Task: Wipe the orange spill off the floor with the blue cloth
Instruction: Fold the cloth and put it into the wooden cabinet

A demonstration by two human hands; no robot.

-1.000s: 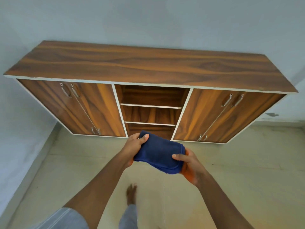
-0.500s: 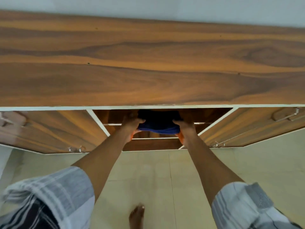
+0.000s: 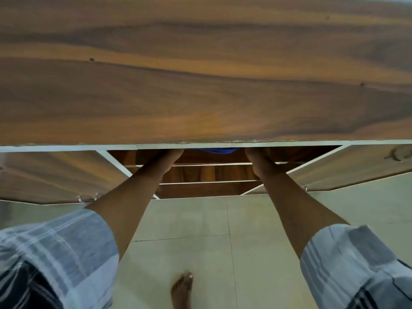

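Note:
Only a thin strip of the blue cloth (image 3: 211,150) shows, just under the front edge of the wooden cabinet top (image 3: 200,85), inside the open top shelf. My left hand (image 3: 172,155) and my right hand (image 3: 254,156) reach into that shelf on either side of the cloth and hold its ends. Their fingers are hidden under the cabinet top. No orange spill shows on the pale tiled floor (image 3: 200,221) in view.
The cabinet's open middle section has white-edged shelves (image 3: 207,182) below my hands. Closed wooden doors flank it on the left (image 3: 55,175) and right (image 3: 356,166). My bare foot (image 3: 181,291) stands on the floor near the bottom edge.
I have stepped up to the cabinet and leaned over it. Both hands carried the cloth from in front of the cabinet into the top shelf, deeper under the top edge.

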